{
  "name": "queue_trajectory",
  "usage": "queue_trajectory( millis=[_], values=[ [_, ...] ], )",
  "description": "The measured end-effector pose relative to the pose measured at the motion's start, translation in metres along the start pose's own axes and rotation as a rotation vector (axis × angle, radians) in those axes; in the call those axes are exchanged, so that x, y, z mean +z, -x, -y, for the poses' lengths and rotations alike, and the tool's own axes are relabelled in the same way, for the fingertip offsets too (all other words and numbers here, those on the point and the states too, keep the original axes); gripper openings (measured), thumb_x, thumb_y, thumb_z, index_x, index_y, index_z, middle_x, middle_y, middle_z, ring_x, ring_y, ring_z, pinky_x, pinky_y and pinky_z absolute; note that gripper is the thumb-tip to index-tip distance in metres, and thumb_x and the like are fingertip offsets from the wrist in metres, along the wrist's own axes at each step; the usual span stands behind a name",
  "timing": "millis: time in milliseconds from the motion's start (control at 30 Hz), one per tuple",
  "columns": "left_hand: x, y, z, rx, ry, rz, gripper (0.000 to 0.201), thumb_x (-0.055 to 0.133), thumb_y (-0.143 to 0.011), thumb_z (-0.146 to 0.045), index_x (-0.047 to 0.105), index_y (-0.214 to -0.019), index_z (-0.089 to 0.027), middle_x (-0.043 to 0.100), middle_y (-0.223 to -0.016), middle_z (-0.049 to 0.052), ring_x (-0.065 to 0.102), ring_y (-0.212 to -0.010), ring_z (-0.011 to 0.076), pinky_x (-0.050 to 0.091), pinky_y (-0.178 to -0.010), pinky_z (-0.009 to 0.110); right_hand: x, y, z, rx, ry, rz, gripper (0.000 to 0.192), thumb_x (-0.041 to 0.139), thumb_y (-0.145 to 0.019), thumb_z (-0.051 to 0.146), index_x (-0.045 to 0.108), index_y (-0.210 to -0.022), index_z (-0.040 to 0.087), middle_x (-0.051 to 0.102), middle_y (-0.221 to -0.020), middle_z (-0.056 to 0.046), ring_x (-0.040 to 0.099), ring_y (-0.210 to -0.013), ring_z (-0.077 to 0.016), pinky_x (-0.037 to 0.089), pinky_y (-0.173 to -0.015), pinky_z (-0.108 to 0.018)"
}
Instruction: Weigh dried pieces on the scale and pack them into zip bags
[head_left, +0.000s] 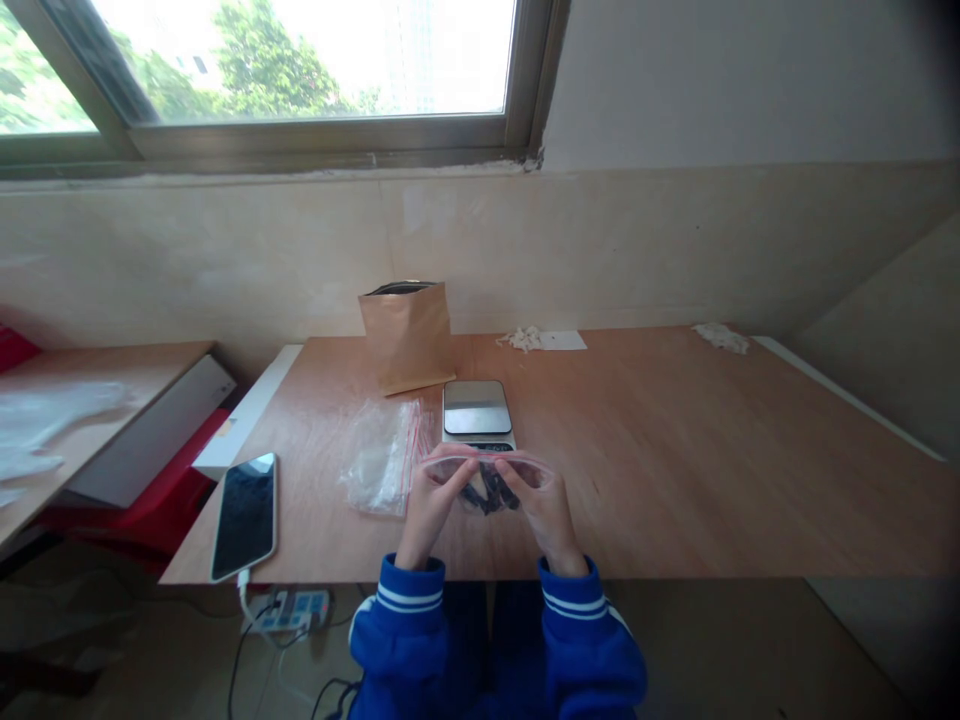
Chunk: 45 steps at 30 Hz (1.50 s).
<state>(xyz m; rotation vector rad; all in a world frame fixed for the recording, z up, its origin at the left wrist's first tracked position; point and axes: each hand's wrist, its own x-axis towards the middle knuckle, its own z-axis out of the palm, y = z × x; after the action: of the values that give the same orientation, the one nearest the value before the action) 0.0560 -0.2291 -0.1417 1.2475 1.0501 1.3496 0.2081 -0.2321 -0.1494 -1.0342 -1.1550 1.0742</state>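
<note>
Between my hands hangs a clear zip-lock bag [472, 506] with a pinkish-red seal strip along its top and dark pieces inside; what they are I cannot make out. My left hand [435, 497] pinches the strip's left half, thumb pointing inward. On the right half, my right hand [541, 497] grips the same strip in a matching pinch. Just beyond the bag sits a small kitchen scale [476, 408] with a shiny plate, its dark display partly covered by the bag. A pile of clear zip-lock bags [379, 460] lies left of my left hand.
Behind the scale stands an open brown paper pouch [409, 340]. A phone [246, 517] with a white cable lies at the table's front left. Pale scraps [525, 339] and a white card [562, 341] lie at the back edge, with another pale heap [721, 338] farther right.
</note>
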Motion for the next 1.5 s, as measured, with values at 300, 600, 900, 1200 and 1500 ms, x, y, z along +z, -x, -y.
queue_trajectory(
  millis=[300,600,900,1200,1500],
  values=[
    [-0.002,-0.001,-0.004,0.151,-0.057,-0.045,0.02,0.073,-0.081,-0.038,0.073,-0.074,-0.018,0.067,-0.082,0.007,0.065,-0.084,0.0214,0.053,-0.079,0.035,0.004,0.002,-0.004,-0.052,0.05,-0.067,0.023,0.074,-0.079,0.042,0.074,-0.082,0.019,0.076,-0.084,-0.007,0.072,-0.079,-0.0218,0.059,-0.074,-0.033],
    [-0.006,0.0,-0.003,0.257,-0.141,-0.072,0.014,0.074,-0.08,-0.031,0.072,-0.073,-0.019,0.068,-0.08,0.006,0.064,-0.084,0.0197,0.052,-0.079,0.034,-0.009,0.002,0.011,-0.35,0.44,-0.118,0.026,0.071,-0.085,0.035,0.07,-0.109,0.028,0.073,-0.114,-0.006,0.065,-0.105,-0.0257,0.047,-0.097,-0.046],
    [-0.003,-0.009,-0.022,0.387,-0.258,0.046,0.012,0.073,-0.082,-0.031,0.076,-0.075,-0.022,0.069,-0.082,0.006,0.066,-0.077,0.0179,0.053,-0.072,0.03,-0.003,-0.002,0.026,-0.635,0.874,0.065,0.015,0.057,-0.096,0.027,0.072,-0.096,0.028,0.075,-0.084,-0.002,0.066,-0.079,-0.0205,0.045,-0.081,-0.037],
    [-0.002,-0.011,-0.031,0.403,-0.302,0.163,0.018,0.066,-0.088,-0.036,0.076,-0.086,-0.021,0.071,-0.085,0.007,0.067,-0.08,0.0183,0.053,-0.073,0.029,-0.018,-0.02,0.041,-0.666,0.858,0.181,0.029,0.051,-0.094,0.021,0.07,-0.072,0.026,0.071,-0.064,0.001,0.059,-0.06,-0.0161,0.045,-0.078,-0.034],
    [0.008,-0.007,-0.021,0.304,-0.288,-0.016,0.024,0.061,-0.09,-0.038,0.065,-0.076,-0.019,0.065,-0.073,0.003,0.061,-0.069,0.0153,0.047,-0.065,0.025,-0.005,-0.017,0.034,-0.667,0.866,0.158,0.036,0.045,-0.101,0.034,0.069,-0.077,0.023,0.072,-0.067,-0.001,0.062,-0.06,-0.0156,0.041,-0.073,-0.032]
  ],
)
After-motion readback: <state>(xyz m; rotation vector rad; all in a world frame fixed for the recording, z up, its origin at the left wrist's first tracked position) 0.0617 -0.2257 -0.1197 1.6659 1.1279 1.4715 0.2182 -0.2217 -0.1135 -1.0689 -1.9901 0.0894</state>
